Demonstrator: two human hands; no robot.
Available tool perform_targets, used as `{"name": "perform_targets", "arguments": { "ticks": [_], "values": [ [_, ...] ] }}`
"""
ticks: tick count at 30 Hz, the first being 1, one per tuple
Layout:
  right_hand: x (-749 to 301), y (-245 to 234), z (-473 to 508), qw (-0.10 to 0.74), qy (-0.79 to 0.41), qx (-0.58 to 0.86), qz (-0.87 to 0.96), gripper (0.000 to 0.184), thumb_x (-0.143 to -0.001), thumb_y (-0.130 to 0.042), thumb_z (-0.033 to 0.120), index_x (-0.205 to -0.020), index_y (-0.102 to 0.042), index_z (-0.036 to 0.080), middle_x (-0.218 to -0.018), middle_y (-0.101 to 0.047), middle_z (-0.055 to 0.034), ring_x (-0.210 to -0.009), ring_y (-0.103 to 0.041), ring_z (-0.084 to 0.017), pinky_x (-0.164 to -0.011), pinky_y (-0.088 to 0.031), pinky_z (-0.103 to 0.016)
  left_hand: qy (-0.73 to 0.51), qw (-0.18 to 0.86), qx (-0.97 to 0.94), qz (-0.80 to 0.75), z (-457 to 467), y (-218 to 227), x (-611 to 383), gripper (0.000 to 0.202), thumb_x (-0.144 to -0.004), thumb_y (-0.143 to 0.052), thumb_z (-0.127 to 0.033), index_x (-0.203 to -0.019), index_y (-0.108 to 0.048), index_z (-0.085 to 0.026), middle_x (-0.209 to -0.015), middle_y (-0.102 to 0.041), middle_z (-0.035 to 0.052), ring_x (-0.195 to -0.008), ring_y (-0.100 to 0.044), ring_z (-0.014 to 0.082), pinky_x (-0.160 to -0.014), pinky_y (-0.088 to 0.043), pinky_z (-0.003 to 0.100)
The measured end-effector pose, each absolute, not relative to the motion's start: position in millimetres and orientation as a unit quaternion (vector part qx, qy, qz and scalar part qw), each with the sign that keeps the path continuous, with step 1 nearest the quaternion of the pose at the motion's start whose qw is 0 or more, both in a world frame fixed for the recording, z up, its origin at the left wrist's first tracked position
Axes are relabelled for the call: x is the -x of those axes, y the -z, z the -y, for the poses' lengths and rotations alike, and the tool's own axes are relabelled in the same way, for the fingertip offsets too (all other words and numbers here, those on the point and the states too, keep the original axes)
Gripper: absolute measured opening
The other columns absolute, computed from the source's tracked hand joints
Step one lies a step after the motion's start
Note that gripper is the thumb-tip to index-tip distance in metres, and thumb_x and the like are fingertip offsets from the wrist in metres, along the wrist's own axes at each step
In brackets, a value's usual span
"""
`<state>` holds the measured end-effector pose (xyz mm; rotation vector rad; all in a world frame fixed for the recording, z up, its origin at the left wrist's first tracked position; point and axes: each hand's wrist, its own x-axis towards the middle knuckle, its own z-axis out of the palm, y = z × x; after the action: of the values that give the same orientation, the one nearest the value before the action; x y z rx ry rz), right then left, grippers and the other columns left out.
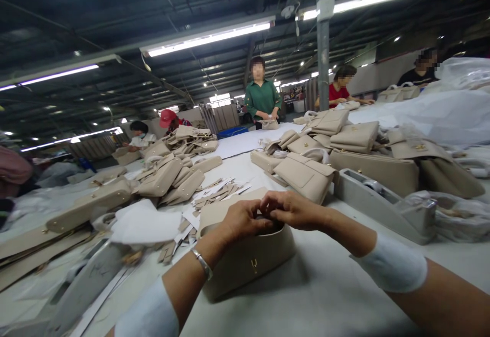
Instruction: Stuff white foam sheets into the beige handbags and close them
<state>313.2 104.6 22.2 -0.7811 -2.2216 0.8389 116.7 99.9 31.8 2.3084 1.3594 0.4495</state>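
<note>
A beige handbag (245, 263) with a small gold clasp stands on the white table (325, 296) right in front of me. My left hand (243, 219) and my right hand (293, 209) meet over its open top. Both have their fingers curled and pinched together at the bag's upper rim. What the fingertips pinch is hidden behind the knuckles. A silver bracelet circles my left wrist, and white sleeve covers sit on both forearms.
Piles of finished beige handbags (356, 138) lie right and left (172, 173). A grey tape dispenser (383, 204) stands at the right, another (80, 286) at the lower left. Loose beige strips (218, 194) and white paper (145, 224) lie ahead. Several people work at the far end.
</note>
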Motion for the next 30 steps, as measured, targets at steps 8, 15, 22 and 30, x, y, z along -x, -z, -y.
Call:
{"name": "perform_targets", "arguments": {
  "ticks": [8,15,22,30],
  "values": [
    [-334,-21,-102,0.263,-0.259,0.379,0.848,0.029,-0.072,-0.06,0.022,-0.1,-0.064,0.017,-0.091,-0.064,-0.0045,-0.07,-0.055,-0.013,-0.061,-0.041,-0.023,-0.131,-0.052,-0.883,-0.448,-88,-33,-134,0.028,-0.089,-0.046,-0.04,-0.076,-0.06,-0.018,-0.076,-0.066,0.0031,-0.075,-0.057,0.0164,-0.075,-0.034,0.032],
    [-302,-50,-106,0.027,-0.091,0.468,0.879,0.019,-0.065,-0.065,0.031,-0.074,-0.07,0.016,-0.067,-0.066,-0.0079,-0.06,-0.059,-0.02,-0.048,-0.032,-0.026,-0.069,-0.184,-0.884,-0.423,-83,-37,-145,0.029,-0.091,-0.037,-0.032,-0.085,-0.059,-0.015,-0.082,-0.066,0.0106,-0.081,-0.059,0.0243,-0.079,-0.032,0.041],
    [-293,-48,-98,0.022,-0.041,0.468,0.883,0.019,-0.067,-0.059,0.021,-0.082,-0.069,0.016,-0.082,-0.071,-0.0117,-0.076,-0.065,-0.024,-0.052,-0.031,-0.027,-0.049,-0.136,-0.833,-0.534,-76,-43,-142,0.03,-0.087,-0.036,-0.025,-0.079,-0.063,-0.014,-0.079,-0.07,0.0134,-0.075,-0.064,0.0249,-0.083,-0.033,0.045],
    [-302,-37,-87,0.059,-0.055,0.477,0.875,0.013,-0.068,-0.057,0.027,-0.078,-0.063,0.021,-0.079,-0.068,-0.0048,-0.076,-0.062,-0.021,-0.051,-0.024,-0.027,-0.042,-0.104,-0.797,-0.593,-65,-38,-125,0.03,-0.085,-0.038,-0.027,-0.082,-0.065,-0.014,-0.083,-0.072,0.0144,-0.079,-0.065,0.0243,-0.08,-0.036,0.041]
  ]
}}
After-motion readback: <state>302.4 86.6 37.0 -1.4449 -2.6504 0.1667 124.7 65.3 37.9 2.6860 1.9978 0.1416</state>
